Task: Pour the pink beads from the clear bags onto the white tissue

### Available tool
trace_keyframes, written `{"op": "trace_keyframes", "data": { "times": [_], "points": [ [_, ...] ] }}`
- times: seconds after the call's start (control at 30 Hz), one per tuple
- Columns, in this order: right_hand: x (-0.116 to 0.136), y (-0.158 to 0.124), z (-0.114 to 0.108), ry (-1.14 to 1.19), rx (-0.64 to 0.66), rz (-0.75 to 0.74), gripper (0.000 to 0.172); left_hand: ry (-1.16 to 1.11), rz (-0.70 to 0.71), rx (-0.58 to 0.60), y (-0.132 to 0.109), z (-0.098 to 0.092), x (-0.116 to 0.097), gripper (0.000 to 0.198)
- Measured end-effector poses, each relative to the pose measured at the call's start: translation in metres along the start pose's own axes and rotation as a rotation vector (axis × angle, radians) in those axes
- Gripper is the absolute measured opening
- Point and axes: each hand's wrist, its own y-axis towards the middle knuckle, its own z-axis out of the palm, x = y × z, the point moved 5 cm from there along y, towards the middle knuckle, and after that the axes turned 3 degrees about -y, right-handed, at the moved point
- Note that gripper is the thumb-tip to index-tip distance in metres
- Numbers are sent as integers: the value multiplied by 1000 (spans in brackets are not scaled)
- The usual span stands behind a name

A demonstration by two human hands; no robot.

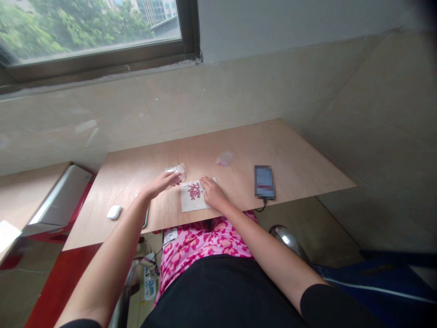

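Observation:
Several small red beads (194, 191) lie clustered on a white square sheet (187, 205), cloth or paper, near the table's front edge. My right hand (213, 193) rests over the sheet's right side, right by the beads. Its fingers are bent together at the sheet's upper part, and anything between them is hidden. My left hand (162, 183) hovers left of the sheet, fingers stretched out and holding nothing that I can see. Just beyond those fingers lies a clear plastic bag (179, 170), partly covered by them.
A small zip bag with pinkish bits (225, 158) lies farther back on the wooden table (259, 141). To the right is a phone (264, 182) with a cable. A white earbud case (114, 212) sits at left, near a phone-like object (146, 216) partly behind my left forearm.

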Motion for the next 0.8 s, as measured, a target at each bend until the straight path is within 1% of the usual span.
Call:
{"op": "trace_keyframes", "data": {
  "times": [0.1,0.17,0.23,0.3,0.33,0.4,0.47,0.5,0.6,0.67,0.8],
  "points": [
    [1,0,-2,-1,5,-5,70,-336,-32,-83,8,-21,17,56],
    [1,1,-2,3,4,-1,71,-414,-18,-157,16,-34,26,56],
    [0,0,-2,6,2,2,73,-332,35,-266,24,-47,29,52],
    [0,0,-1,4,2,-1,73,-105,122,-387,32,-55,28,49],
    [0,0,-1,1,2,-3,72,38,164,-429,36,-55,27,47],
    [0,0,-1,-9,1,-1,71,317,208,-458,44,-48,30,49],
    [1,0,-2,-16,4,2,69,508,201,-425,52,-33,40,54],
    [1,1,-3,-18,7,2,68,560,195,-393,55,-25,46,56],
    [2,1,-3,-12,19,6,69,641,171,-329,58,-3,67,59],
    [2,1,-3,0,14,13,70,692,161,-319,55,6,77,59],
    [-2,4,-4,86,-44,43,69,756,192,-334,49,13,83,59]
  ]
}}
